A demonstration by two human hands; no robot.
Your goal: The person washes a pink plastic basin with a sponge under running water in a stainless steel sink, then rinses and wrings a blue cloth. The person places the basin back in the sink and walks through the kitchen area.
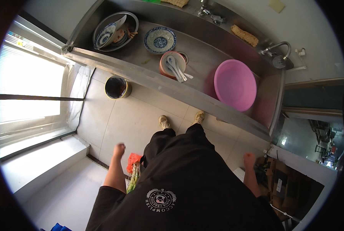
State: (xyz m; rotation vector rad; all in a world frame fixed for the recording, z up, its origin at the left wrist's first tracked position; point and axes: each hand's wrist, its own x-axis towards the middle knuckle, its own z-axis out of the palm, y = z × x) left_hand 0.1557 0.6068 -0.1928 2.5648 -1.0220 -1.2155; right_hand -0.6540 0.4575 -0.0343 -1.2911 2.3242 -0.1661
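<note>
My left hand (119, 150) is low at my side, fingers curled in, above the tiled floor and near a red plastic bag (133, 160) with green stalks. My right hand (249, 159) is curled at my other side, touching nothing that shows. Ahead is a long stainless steel sink (160, 83). In it are a metal basin (135, 23) with bowls and other dishes, a blue-patterned bowl (160, 40), a stack of bowls (163, 65) with several white spoons (175, 67) on top, and a pink plastic basin (235, 85).
A lined bin (127, 89) stands on the floor before the sink. Loofah pieces (244, 35) and a curved faucet (284, 47) are along the back ledge. Cardboard boxes (280, 184) lie at lower right; a bright window (30, 78) is at left.
</note>
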